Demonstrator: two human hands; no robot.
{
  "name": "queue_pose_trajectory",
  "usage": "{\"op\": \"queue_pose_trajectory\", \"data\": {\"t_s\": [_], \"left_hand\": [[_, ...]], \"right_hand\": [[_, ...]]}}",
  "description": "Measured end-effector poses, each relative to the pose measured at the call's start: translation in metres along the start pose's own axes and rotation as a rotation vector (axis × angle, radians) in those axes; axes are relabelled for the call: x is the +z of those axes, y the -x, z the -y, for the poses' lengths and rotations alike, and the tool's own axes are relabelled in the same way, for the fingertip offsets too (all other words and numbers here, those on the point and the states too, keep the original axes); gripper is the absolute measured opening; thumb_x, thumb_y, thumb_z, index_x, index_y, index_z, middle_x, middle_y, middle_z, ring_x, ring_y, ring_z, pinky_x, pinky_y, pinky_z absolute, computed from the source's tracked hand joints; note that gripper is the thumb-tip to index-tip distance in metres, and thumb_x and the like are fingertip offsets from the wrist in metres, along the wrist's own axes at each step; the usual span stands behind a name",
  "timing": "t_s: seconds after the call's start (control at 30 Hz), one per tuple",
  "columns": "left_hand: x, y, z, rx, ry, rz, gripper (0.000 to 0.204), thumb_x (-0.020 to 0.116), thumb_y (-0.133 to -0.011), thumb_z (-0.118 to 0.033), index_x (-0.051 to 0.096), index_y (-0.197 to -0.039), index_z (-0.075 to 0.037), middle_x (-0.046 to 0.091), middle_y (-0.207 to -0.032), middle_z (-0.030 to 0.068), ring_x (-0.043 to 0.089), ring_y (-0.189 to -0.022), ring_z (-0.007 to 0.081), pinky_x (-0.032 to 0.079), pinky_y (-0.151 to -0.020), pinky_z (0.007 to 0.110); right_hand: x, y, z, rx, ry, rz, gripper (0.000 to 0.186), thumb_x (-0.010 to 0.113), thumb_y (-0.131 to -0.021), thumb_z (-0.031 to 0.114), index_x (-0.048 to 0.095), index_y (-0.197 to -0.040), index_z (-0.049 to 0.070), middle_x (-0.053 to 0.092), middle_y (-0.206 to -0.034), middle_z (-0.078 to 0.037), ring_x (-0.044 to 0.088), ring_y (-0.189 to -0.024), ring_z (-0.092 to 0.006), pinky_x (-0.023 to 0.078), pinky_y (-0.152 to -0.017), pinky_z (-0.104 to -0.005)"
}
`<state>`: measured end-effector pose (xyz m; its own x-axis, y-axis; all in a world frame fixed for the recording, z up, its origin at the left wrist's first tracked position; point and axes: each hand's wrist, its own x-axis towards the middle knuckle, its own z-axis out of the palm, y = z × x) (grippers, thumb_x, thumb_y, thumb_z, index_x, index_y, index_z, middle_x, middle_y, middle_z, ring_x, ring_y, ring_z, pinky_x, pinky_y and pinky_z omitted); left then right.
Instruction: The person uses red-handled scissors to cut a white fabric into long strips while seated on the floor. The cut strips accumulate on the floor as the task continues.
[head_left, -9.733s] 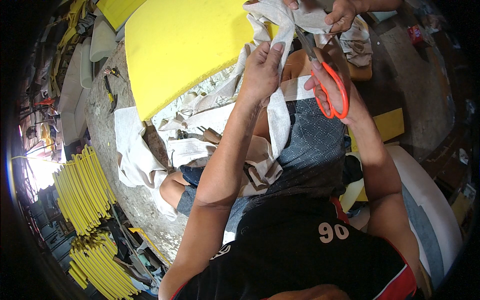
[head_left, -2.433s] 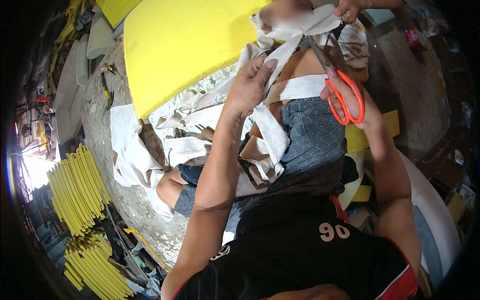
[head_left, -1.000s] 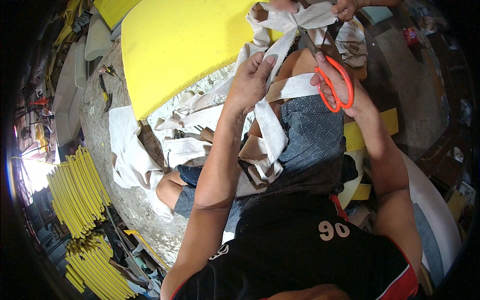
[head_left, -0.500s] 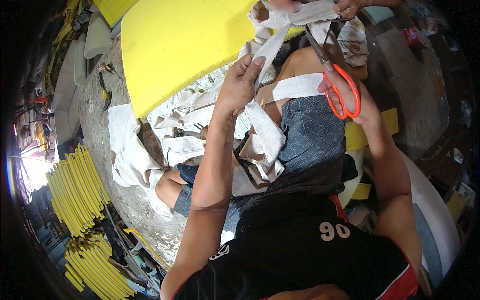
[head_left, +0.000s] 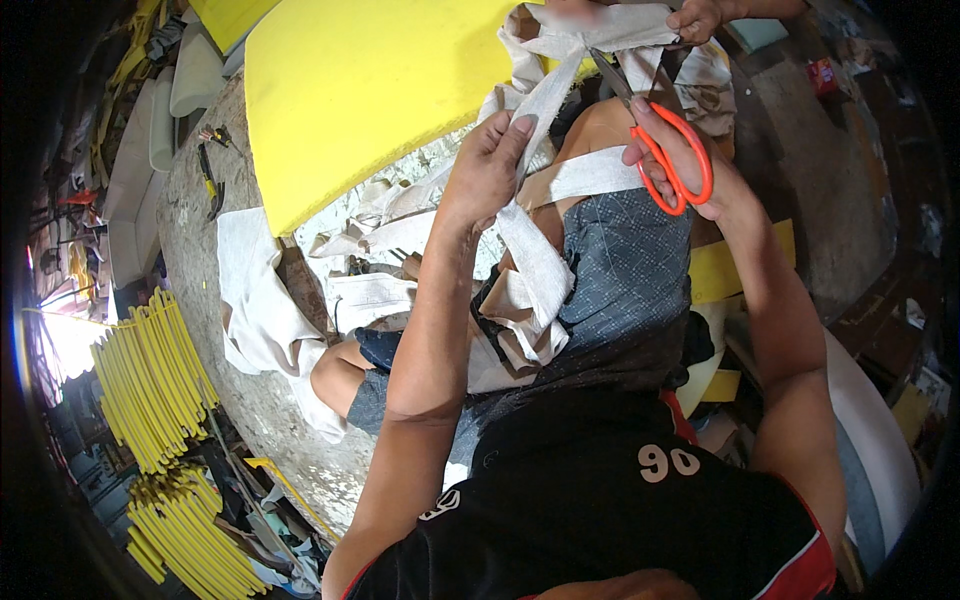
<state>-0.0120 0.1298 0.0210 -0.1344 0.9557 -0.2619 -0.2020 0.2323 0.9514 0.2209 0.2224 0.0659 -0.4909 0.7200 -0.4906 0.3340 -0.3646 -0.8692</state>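
Observation:
My left hand (head_left: 490,165) pinches a long strip of off-white cloth (head_left: 548,105) between thumb and fingers. Below the hand the strip hangs down and gathers in folds over my lap. In my right hand (head_left: 690,170) are scissors with orange handles (head_left: 702,150). Their dark blades point up and left, the tips close to where the strip joins a wider band of the same cloth (head_left: 600,30). A co-worker's hand (head_left: 695,18) grips that band at its right end. Another piece of pale cloth (head_left: 590,175) lies across my thigh.
A large yellow foam sheet (head_left: 370,90) covers the far side of the worktable (head_left: 240,400). Cloth scraps (head_left: 260,300) lie on the table, with a black-and-yellow cutter (head_left: 210,185) at its left. Bundles of yellow foam strips (head_left: 155,385) are stacked at the lower left.
My right hand has moved up and left with the scissors, bringing the blade tips up to the cloth junction. My left hand keeps its hold, nearly still.

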Motion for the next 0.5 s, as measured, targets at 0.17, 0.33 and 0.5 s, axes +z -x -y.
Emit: {"op": "queue_pose_trajectory", "data": {"t_s": [0.17,0.33,0.5], "left_hand": [[0.0016,-0.0023,0.0002,-0.016,0.012,0.015,0.023,0.056,-0.108,-0.023,0.065,-0.104,-0.002,0.056,-0.079,-0.0073,0.043,-0.068,0.0023,0.036,-0.060,0.020],[0.0038,-0.0027,0.0022,-0.009,0.013,0.005,0.023,0.056,-0.107,-0.023,0.065,-0.104,-0.002,0.056,-0.079,-0.0072,0.043,-0.068,0.0022,0.036,-0.060,0.020],[0.0022,-0.0033,0.0032,-0.010,0.014,0.018,0.023,0.056,-0.108,-0.022,0.065,-0.105,-0.002,0.057,-0.081,-0.0066,0.044,-0.070,0.0023,0.038,-0.061,0.021]], "right_hand": [[0.0027,-0.0048,-0.0061,-0.046,0.037,-0.062,0.073,0.050,-0.097,0.071,0.062,-0.083,0.000,0.042,-0.053,0.005,0.041,-0.043,-0.0058,0.036,-0.041,-0.0219],[0.0017,-0.0054,-0.0055,-0.018,0.037,-0.046,0.070,0.052,-0.097,0.069,0.062,-0.080,0.001,0.042,-0.052,0.005,0.040,-0.041,-0.0053,0.035,-0.040,-0.0216],[0.0046,-0.0044,-0.0041,-0.107,0.032,-0.074,0.065,0.058,-0.095,0.066,0.058,-0.076,0.004,0.043,-0.052,0.004,0.040,-0.040,-0.0054,0.033,-0.038,-0.0220]]}}
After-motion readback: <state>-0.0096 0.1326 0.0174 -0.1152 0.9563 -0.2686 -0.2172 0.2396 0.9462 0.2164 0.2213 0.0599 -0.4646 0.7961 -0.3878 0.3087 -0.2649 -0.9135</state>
